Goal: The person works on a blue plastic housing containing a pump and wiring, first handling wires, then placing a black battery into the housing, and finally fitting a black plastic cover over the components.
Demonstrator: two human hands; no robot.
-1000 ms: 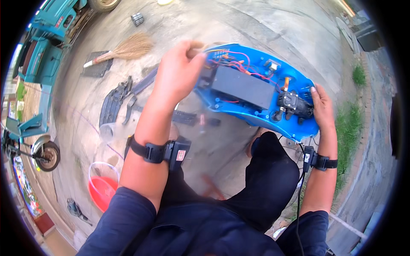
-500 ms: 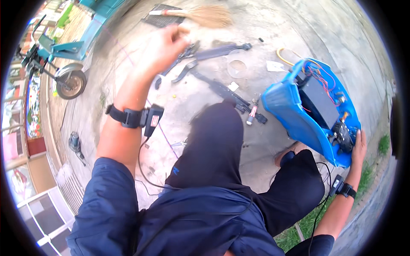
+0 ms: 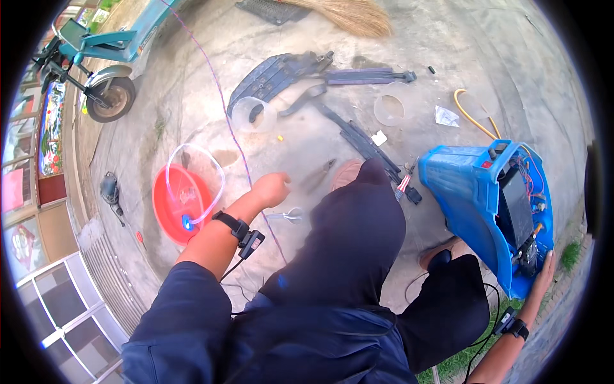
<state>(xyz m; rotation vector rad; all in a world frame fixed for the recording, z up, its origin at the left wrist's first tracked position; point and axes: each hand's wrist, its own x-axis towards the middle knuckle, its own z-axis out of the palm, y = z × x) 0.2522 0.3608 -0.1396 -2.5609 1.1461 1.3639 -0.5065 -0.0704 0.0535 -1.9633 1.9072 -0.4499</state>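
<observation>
A blue plastic sprayer tank (image 3: 460, 176) leans at the right, its open base showing a black battery (image 3: 513, 200), thin wires and a dark pump (image 3: 527, 256). My right hand (image 3: 545, 274) grips the base's near rim, fingers along the outer edge. Over the ground left of my knee is my left hand (image 3: 271, 191), its fingers curled in; whether anything is in them is hidden. Just below it lie scissors (image 3: 294, 216). A red basin (image 3: 167, 216) stands to its left, with a clear hose (image 3: 220, 168) looped over it and a blue fitting (image 3: 187, 223) on the hose.
Black straps (image 3: 368, 77) and a dark back pad (image 3: 272, 73) lie ahead, near two clear round lids (image 3: 389, 110). A purple cord (image 3: 220, 89) crosses the concrete. A broom (image 3: 355, 14), a power tool (image 3: 110, 191) and a parked teal vehicle (image 3: 112, 96) stand farther off.
My left hand has come down and back from over the straps, toward the scissors. The view has shifted, bringing the red basin into sight. My right hand stays on the tank's rim.
</observation>
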